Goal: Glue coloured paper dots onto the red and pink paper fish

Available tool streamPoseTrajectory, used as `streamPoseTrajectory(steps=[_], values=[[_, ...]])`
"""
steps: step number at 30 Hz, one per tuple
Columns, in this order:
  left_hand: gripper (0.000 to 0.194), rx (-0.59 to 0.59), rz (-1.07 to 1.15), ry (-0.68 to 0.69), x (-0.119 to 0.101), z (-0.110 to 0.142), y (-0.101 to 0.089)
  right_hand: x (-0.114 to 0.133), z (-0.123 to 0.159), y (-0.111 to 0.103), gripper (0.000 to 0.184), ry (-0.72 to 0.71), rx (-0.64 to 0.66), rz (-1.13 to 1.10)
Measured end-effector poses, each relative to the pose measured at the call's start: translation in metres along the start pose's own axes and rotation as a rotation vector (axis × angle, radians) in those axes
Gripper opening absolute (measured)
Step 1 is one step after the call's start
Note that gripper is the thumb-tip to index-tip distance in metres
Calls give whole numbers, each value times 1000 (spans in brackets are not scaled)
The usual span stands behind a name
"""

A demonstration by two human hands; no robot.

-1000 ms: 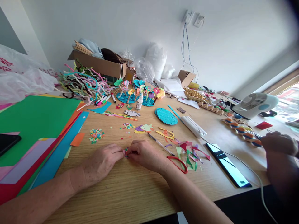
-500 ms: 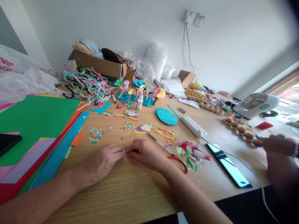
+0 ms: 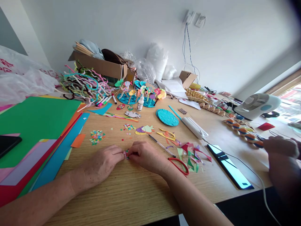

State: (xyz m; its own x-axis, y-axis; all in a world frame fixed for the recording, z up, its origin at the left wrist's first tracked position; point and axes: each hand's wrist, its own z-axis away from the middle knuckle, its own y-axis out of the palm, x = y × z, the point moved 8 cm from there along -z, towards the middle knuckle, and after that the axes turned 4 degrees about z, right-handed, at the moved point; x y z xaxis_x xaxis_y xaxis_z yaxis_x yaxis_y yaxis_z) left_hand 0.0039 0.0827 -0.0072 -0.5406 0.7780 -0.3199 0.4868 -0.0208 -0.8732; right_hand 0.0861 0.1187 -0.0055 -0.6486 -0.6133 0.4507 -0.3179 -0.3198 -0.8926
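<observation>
Cluttered wooden table (image 3: 113, 194), hands (image 3: 101, 164) pinching small paper piece (image 3: 126, 154), confetti (image 3: 97, 137), scissors (image 3: 179, 165), pen (image 3: 162, 146) close by

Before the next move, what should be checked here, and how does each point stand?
1. Left hand at the paper piece: ok.
2. Right hand there too: ok.
3. Paper piece fully in view: not ok, fingers cover part of it.
4. Glue bottle upright: ok.
5. Glue bottle's nozzle unclogged: cannot tell.
6. Scissors in full view: not ok, only a red handle shows by the right forearm.
</observation>
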Motion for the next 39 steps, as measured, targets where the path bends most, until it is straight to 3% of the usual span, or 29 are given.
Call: streamPoseTrajectory(steps=[10, 25, 39], values=[[43, 44, 5, -31, 0, -1, 2, 2, 2, 2, 19, -12, 41, 29], [40, 71, 22, -48, 3, 1, 5, 3, 0, 2, 18, -36, -2, 15], [37, 46, 29, -62, 2, 0, 1, 4, 0, 3, 19, -60, -9, -4]])
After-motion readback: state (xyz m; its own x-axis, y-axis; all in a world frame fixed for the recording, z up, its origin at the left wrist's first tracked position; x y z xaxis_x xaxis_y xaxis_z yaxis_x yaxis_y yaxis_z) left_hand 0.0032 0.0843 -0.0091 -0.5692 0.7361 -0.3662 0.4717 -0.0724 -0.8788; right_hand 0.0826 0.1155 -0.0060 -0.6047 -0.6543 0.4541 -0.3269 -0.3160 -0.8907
